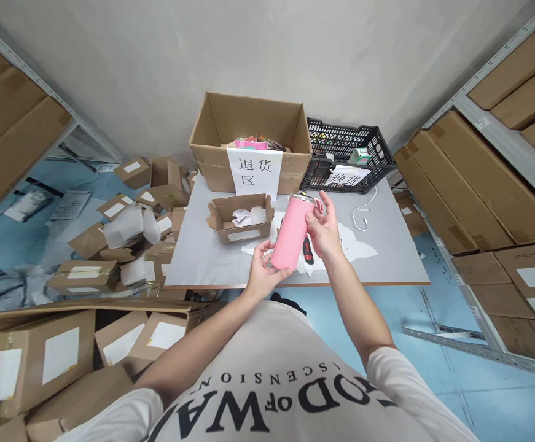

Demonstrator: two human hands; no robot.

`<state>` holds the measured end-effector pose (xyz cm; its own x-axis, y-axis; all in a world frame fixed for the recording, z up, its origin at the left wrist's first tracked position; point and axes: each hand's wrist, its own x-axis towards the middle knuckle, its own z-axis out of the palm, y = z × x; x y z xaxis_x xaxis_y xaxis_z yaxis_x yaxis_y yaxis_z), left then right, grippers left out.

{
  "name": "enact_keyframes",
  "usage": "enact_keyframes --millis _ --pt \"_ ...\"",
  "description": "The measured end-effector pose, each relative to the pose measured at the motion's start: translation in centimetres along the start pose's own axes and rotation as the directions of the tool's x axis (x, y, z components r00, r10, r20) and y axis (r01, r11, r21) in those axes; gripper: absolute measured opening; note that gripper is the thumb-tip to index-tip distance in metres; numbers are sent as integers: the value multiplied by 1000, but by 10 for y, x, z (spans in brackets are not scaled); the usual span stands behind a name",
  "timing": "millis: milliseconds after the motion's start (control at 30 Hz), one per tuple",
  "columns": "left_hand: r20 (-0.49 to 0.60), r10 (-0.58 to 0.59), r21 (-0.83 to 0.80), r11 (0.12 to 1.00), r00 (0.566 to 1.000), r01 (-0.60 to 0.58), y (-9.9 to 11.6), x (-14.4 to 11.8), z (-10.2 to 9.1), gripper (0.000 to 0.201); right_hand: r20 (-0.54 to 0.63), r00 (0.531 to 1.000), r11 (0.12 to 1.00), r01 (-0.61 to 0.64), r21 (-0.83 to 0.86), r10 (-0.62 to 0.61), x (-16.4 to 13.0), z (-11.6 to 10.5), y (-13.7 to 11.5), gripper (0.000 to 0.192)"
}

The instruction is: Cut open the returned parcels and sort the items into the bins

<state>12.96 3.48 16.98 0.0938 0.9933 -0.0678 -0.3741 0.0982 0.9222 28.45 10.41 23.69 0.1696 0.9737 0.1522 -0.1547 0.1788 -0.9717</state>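
Observation:
I hold a pink insulated mug (pixel 292 230) with a metal rim, tilted, above the near edge of the grey table (pixel 203 252). My left hand (pixel 261 270) cups its base from below. My right hand (pixel 325 230) grips its upper side near the handle. Behind the mug, a small open cardboard box (pixel 241 219) with white wrapping paper inside sits on the table. A red and black utility knife (pixel 308 250) lies on white paper just under my right hand.
A large open carton (pixel 251 142) with a paper sign stands at the table's back, a black plastic crate (pixel 346 155) beside it. A white cable (pixel 362 216) lies at right. Many cartons litter the floor at left (pixel 83 276). Shelves of boxes flank both sides.

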Motion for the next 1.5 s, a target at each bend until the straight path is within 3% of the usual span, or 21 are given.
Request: enact_keyframes --millis 133,233,333,467,567,633,733,867,967,1100,1200,1367,1500 --pt "-47 65 52 997 997 -63 5 4 1 65 -25 1000 1000 0 22 1 0 8 0 86" --pt "-29 50 -58 997 998 -51 13 4 -2 57 37 999 999 -9 47 7 -1 7 -8 82" --pt "99 -123 -268 952 987 146 19 1 -5 52 161 987 997 -18 69 7 0 2 -19 78" --pt "315 -319 -425 795 894 434 23 -5 -5 54 275 961 988 -76 138 35 3 -1 -25 73" --pt "414 -390 -451 698 823 557 23 -7 -5 55 292 952 975 -144 171 89 5 0 -22 66" --pt "436 -409 -435 684 802 586 23 -7 -4 53 269 956 972 -164 169 115 6 1 -18 63" --pt "378 -378 -387 765 845 515 20 -5 -4 55 224 966 980 -161 115 133 7 0 -15 61" --pt "127 -130 -164 975 983 150 13 -1 -3 70 156 981 993 -120 10 117 9 -1 -14 57" --pt "27 -17 -8 1000 999 17 7 1 -2 66 121 985 993 -118 -19 120 10 -1 -14 56" --pt "12 -9 4 1000 1000 9 5 1 -1 57 122 985 993 -119 -23 121 9 0 -14 57" --pt "18 -63 -67 996 998 65 8 0 -2 58 136 984 993 -113 -29 116 9 -3 -18 58" --pt "199 -256 -301 903 946 307 16 -3 -8 59 255 957 990 -139 -14 138 10 -10 -26 60" --pt "298 -312 -343 847 902 406 15 -2 -11 63 295 943 988 -153 -28 154 12 -9 -23 59"
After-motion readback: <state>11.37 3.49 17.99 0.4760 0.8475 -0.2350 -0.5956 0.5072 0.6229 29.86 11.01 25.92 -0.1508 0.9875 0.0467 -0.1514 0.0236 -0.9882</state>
